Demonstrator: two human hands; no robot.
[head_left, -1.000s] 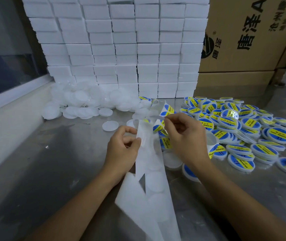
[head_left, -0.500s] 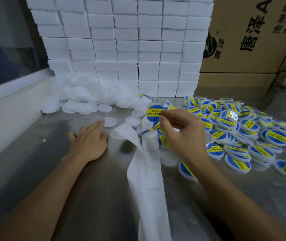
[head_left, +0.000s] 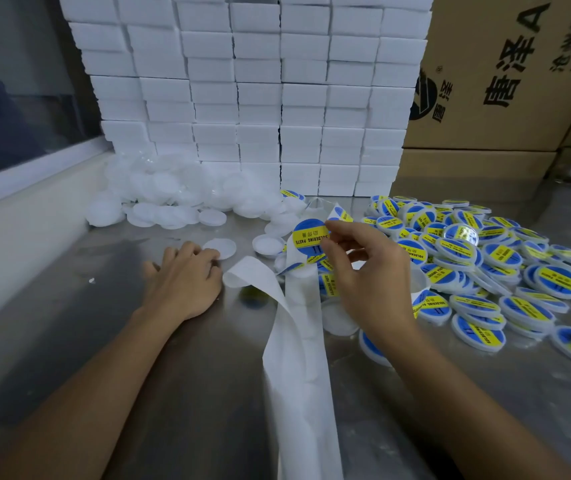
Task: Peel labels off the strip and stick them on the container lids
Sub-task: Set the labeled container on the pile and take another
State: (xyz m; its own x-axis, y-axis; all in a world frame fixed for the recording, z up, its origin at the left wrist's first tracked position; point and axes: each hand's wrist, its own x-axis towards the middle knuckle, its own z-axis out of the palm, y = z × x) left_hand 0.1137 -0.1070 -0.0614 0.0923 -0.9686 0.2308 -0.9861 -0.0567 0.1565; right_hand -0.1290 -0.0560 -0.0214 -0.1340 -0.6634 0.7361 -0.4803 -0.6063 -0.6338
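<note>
where the view starts, nearest you, the long white backing strip of empty label paper (head_left: 298, 358) runs up the grey metal table (head_left: 69, 341) between your two forearms, and its loose end curls over to the left near your left hand. your left hand (head_left: 183, 282) lies palm down on the table with the fingers loosely spread, gripping nothing; its fingertips (head_left: 204, 252) touch the edge of a plain white round lid (head_left: 221, 247) lying flat just beyond them. your right hand (head_left: 363, 271) is raised above the strip, thumb and forefinger pinched on the right edge of a round blue label with a yellow band (head_left: 311, 237); this label is clear of the backing and faces you, held in the air just right of an upturned white lid (head_left: 268, 244). under your right hand the strip carries more blue and yellow labels (head_left: 329, 284), partly hidden by your fingers. to the right, a wide heap of white lids already bearing blue and yellow labels (head_left: 485, 268) spreads across the table. further back on the left sits a pile of unlabelled white round lids (head_left: 173, 192), against a tall wall of stacked white boxes (head_left: 260, 91). at far right stand brown cardboard cartons with black print (head_left: 502, 81).
</note>
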